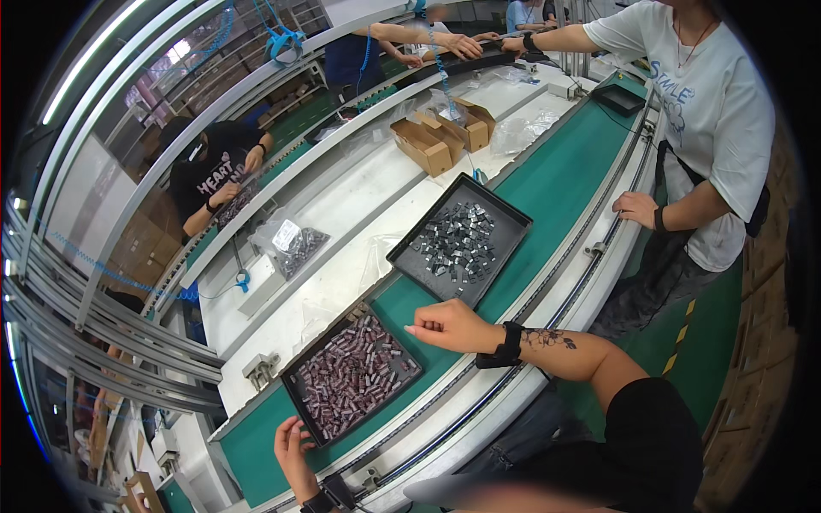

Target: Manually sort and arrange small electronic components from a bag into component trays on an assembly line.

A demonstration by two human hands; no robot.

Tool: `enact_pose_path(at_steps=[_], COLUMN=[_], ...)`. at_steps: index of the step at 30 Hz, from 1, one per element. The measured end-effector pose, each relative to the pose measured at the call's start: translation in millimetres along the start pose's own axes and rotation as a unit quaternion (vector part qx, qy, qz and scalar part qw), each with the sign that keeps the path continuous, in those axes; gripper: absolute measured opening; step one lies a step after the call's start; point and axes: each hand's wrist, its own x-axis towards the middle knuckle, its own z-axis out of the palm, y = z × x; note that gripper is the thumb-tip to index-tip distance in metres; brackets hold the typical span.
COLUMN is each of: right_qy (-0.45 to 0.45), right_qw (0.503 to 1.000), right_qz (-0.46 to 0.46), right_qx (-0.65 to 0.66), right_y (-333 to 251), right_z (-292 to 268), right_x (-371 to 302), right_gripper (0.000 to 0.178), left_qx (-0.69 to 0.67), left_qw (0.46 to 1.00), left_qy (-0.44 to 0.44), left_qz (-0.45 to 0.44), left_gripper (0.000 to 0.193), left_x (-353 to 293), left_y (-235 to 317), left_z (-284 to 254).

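Observation:
A black tray (416, 374) full of small dark-red cylindrical parts (355, 376) lies on the green conveyor belt in front of me. Beside its near left corner is my left hand (295, 453), fingers apart and slightly bent, close to the rim; whether it touches the rim I cannot tell. My right hand (453, 327) hovers between this tray and a second black tray (505, 272). Its fingers are curled, and anything inside them is hidden. That second tray, farther along the belt, holds a loose heap of small black-and-silver parts (457, 239).
Opened cardboard boxes (423, 147) and a clear bag of small parts (291, 244) rest on the white surface beyond the belt. A smaller dark tray (620, 96) sits at the belt's far end. One person (705, 128) stands at the right; another (218, 171) works across the line.

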Motion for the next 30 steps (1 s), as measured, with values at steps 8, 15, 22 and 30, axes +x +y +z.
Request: enact_pose_path(at_steps=[8,15,22,30], right_qy=[-0.007,-0.009,0.0,-0.001], right_qw=[1.0,1.0,1.0,1.0], right_qz=[0.003,-0.002,0.005,0.008], right_qx=[-0.005,-0.002,-0.008,0.0], right_y=[-1.7,0.3,-0.5,0.6], right_z=[-1.4,-0.6,1.7,0.1], right_x=[-1.6,-1.5,-0.3,-1.4], right_gripper=[0.025,0.025,0.026,0.027], left_qx=[0.008,-0.008,0.004,0.008], left_qw=[1.0,1.0,1.0,1.0], left_qy=[-0.01,-0.009,-0.01,-0.017], left_qz=[0.005,0.003,0.008,0.011], left_gripper=[0.024,0.021,0.023,0.024], left_x=[-1.2,-0.5,1.0,1.9], left_y=[-1.9,-3.5,-3.5,-6.0], left_z=[-1.6,-2.8,-4.8,-4.2])
